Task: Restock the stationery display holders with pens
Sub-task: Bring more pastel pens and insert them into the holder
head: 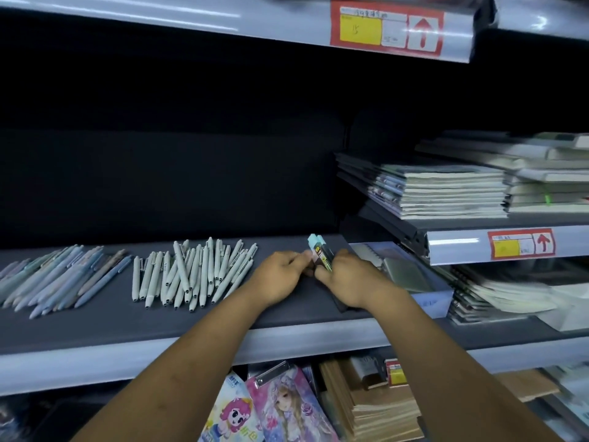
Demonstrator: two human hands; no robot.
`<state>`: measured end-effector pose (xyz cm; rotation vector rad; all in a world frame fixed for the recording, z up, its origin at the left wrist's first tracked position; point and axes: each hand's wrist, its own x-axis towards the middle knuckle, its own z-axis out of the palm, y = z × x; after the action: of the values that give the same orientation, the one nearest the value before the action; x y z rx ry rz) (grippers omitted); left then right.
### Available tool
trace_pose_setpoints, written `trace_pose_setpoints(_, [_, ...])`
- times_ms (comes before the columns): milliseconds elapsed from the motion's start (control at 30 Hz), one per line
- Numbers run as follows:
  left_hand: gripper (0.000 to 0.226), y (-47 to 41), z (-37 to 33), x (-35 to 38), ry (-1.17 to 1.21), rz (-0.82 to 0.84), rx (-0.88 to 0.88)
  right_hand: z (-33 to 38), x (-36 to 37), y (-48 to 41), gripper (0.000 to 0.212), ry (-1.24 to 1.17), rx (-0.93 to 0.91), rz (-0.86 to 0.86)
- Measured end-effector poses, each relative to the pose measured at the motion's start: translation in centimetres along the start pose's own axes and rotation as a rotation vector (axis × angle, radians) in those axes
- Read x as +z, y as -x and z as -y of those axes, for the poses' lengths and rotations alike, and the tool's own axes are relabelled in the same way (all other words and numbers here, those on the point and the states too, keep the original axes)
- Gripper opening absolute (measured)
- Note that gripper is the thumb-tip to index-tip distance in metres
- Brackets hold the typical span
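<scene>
On the shelf [95, 323], the pen pack [321, 254], pinched by left hand [280, 277] and right hand [352, 280], should be laid flat beside the white pens [191, 272].

Dark grey metal shelf board [95, 327] carries off-white plastic pens [191, 275] and pastel plastic pens [63, 279] — blue, grey, mauve. Small black packs [323, 254]: mint caps, yellow labels. Red-bordered paper price tag [386, 27] — yellow patch, red arrow.
</scene>
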<state>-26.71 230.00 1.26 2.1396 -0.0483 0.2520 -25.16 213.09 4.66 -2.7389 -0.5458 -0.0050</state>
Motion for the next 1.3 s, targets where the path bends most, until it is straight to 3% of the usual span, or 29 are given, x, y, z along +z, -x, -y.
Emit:
trace_pose_setpoints(100, [0.054, 1.1, -1.9, 0.1, 0.182, 0.116, -0.03, -0.2, 0.3, 0.6, 0.043, -0.155, 0.016, -0.069])
trace_pose_setpoints(200, [0.044, 1.5, -2.5, 0.6, 0.309, 0.17, -0.015, 0.4, 1.4, 0.7, 0.037, -0.23, -0.049, -0.154])
trace_pose_setpoints(400, [0.034, 1.3, -1.9, 0.2, 0.563, 0.019, 0.009, 2.5, 3.2, 0.8, 0.034, -0.17, -0.251, -0.341])
trace_pose_setpoints(500, [0.028, 1.1, -1.7, 0.4, 0.562, -0.093, 0.05, 2.2, 3.2, 0.9, 0.04, -0.328, -0.3, -0.329])
trace_pose_setpoints(633, [0.028, 1.0, -1.7, 0.7, 0.557, -0.047, 0.109, 1.1, 2.3, 1.6, 0.046, -0.631, -0.303, -0.259])
trace_pose_setpoints(900, [0.011, 0.7, -1.8, 0.2, 0.469, -0.195, 0.229, 0.6, 0.1, 1.6, 0.044, -1.061, -0.187, -0.318])
trace_pose_setpoints(1067, [0.025, 1.2, -1.8, -0.2, 0.421, 0.04, 0.162, 2.1, -0.6, 0.3, 0.077, -0.842, -0.245, -0.287])
trace_pose_setpoints(1200, [0.023, 1.1, -1.3, -0.3, 0.339, 0.122, 0.111, 2.4, -0.7, -0.5, 0.075, -0.763, -0.243, -0.233])
trace_pose_setpoints(1300, [0.037, 1.3, -1.5, 0.2, 0.281, 0.143, 0.072, 2.6, -0.7, -0.6, 0.067, -0.764, -0.182, -0.201])
